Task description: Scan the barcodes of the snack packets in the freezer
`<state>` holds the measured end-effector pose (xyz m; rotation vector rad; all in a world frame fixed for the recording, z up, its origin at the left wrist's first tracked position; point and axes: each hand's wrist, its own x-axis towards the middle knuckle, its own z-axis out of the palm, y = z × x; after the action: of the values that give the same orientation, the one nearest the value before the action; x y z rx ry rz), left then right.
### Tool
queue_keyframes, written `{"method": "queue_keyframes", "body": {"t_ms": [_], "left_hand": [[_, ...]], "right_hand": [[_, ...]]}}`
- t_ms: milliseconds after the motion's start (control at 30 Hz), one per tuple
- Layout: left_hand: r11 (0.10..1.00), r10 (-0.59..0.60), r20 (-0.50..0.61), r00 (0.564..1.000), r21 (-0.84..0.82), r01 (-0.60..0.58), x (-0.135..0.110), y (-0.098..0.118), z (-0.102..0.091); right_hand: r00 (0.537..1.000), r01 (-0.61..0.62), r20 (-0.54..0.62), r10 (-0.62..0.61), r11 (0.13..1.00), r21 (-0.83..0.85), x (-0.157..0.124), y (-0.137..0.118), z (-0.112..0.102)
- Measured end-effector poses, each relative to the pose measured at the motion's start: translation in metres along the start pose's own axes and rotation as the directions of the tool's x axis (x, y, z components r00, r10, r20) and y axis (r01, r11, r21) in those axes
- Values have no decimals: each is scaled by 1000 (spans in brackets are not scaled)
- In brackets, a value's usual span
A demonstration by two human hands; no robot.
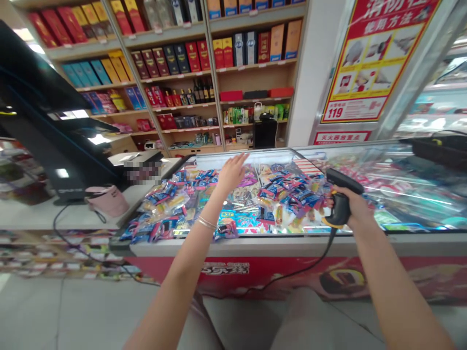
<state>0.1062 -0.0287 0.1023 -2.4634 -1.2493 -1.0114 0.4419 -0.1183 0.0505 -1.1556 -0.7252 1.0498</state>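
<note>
My left hand (233, 171) reaches out over the glass lid of a chest freezer (255, 245), fingers stretched out and holding nothing. Beneath and beside it lie small blue-and-purple snack packets (170, 194), spread over the left part of the lid. My right hand (354, 208) is wrapped round the grip of a black barcode scanner (343, 187) with yellow trim, its head pointing left. Just left of the scanner lies a second heap of similar packets (295, 192). The scanner's black cable (321, 255) hangs down in front of the freezer.
On the left counter (120, 218) stand a black checkout terminal (62, 141) and a pink pouch (107, 200). Shelves of boxed goods (182, 58) fill the back wall. A red fire-safety poster (375, 63) hangs at right. A dark bag (438, 150) rests on the freezer's right side.
</note>
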Motion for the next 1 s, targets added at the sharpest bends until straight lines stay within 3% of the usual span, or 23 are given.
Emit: {"method": "queue_keyframes", "body": {"t_ms": [100, 167, 333, 467, 600, 767, 867, 1000], "left_hand": [[978, -186, -21, 982, 89, 187, -23, -48, -43], [934, -312, -14, 950, 178, 309, -44, -78, -65], [810, -514, 6, 858, 333, 483, -101, -136, -93], [744, -592, 92, 801, 445, 499, -131, -160, -88], [697, -648, 162, 744, 522, 492, -147, -166, -74], [597, -750, 253, 611, 655, 462, -158, -161, -56], [601, -738, 274, 617, 683, 415, -159, -159, -48], [636, -711, 252, 657, 629, 447, -146, -163, -44]], "right_hand": [[993, -101, 62, 96, 991, 86, -7, -6, 41], [992, -78, 109, 68, 993, 90, -9, -3, 68], [955, -131, 271, 124, 991, 7, -10, 16, 128], [888, -200, 413, 201, 979, -46, -12, 41, 174], [796, -248, 537, 278, 960, -129, -17, 71, 216], [654, -295, 648, 390, 921, -255, -15, 102, 243], [590, -279, 701, 401, 916, -289, -11, 114, 246], [597, -300, 680, 426, 905, -303, -10, 117, 241]]}}
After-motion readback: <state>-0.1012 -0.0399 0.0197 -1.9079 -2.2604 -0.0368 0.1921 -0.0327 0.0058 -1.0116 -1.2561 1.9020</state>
